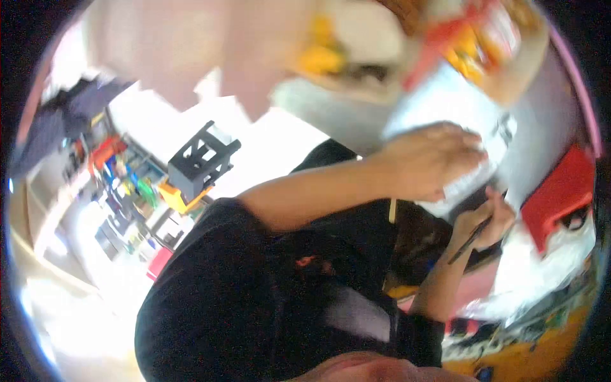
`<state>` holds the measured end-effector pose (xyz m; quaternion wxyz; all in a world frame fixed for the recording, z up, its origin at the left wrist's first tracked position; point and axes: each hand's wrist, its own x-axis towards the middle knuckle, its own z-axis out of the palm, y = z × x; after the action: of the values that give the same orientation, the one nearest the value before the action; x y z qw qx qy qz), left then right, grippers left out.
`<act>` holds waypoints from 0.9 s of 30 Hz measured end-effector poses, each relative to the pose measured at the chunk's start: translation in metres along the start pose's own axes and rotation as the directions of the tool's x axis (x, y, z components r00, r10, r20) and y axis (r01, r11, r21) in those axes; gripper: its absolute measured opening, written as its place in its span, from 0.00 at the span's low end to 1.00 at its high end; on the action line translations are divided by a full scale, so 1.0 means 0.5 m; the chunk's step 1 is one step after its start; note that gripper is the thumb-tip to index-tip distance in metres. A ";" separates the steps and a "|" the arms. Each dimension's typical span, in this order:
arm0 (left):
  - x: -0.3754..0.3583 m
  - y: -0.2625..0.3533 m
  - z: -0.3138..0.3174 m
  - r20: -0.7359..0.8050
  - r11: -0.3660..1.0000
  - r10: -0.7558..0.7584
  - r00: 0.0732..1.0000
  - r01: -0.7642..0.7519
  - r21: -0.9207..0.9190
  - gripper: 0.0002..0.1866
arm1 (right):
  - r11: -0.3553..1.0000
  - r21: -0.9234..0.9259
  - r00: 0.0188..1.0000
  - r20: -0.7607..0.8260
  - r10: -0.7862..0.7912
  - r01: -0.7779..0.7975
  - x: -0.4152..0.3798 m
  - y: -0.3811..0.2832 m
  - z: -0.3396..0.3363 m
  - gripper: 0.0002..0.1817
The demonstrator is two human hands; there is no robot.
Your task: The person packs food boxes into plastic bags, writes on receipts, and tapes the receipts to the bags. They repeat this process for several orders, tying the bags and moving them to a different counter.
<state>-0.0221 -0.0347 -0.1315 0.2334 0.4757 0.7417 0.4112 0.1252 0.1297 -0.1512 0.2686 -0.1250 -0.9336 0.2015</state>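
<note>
My left hand (436, 159) lies spread, palm down, on a white sheet or flat package (433, 105) at the upper right, with its fingers over the surface. Nearer the right edge, my right hand (487, 219) is closed around a dark, thin pen-like stick (470, 242), which points back toward the wrist. That hand is beside the lower end of the white sheet. Motion blur hides the sheet's details.
A red folded item (560, 194) and crumpled clear plastic (541, 267) lie at the right. Blurred red and yellow packaging (474, 48) is at the top. A black stool-like frame (203, 159) and cluttered shelves (130, 184) stand at the left.
</note>
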 end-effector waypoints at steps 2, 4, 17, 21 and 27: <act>-0.010 -0.006 -0.003 -0.015 0.999 0.018 1.000 -0.018 0.039 0.46 | 0.994 -0.090 0.994 0.086 -0.061 0.069 0.030 -0.034 0.009 0.09; -0.015 0.026 0.006 -0.024 0.985 0.092 0.995 -0.088 0.146 0.44 | 0.995 -0.104 0.988 0.152 0.015 0.000 0.009 -0.030 -0.015 0.10; -0.311 -0.033 -0.107 -0.728 0.907 0.416 0.545 -0.191 0.375 0.13 | 0.992 -0.124 0.969 0.247 0.006 0.025 0.031 -0.039 0.024 0.10; -0.391 -0.097 -0.214 -0.897 0.898 0.350 0.271 0.177 0.404 0.20 | 0.992 -0.126 0.964 0.267 0.006 0.029 0.027 -0.027 0.021 0.10; -0.348 -0.091 -0.425 -0.796 0.994 0.082 0.599 0.008 0.109 0.42 | 0.987 -0.162 0.965 0.256 0.048 -0.006 0.021 -0.015 0.028 0.14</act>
<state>-0.1258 -0.2829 -0.0596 -0.1559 0.2680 0.7774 0.5472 0.1079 0.1223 -0.1539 0.1305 -0.1315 -0.9720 0.1443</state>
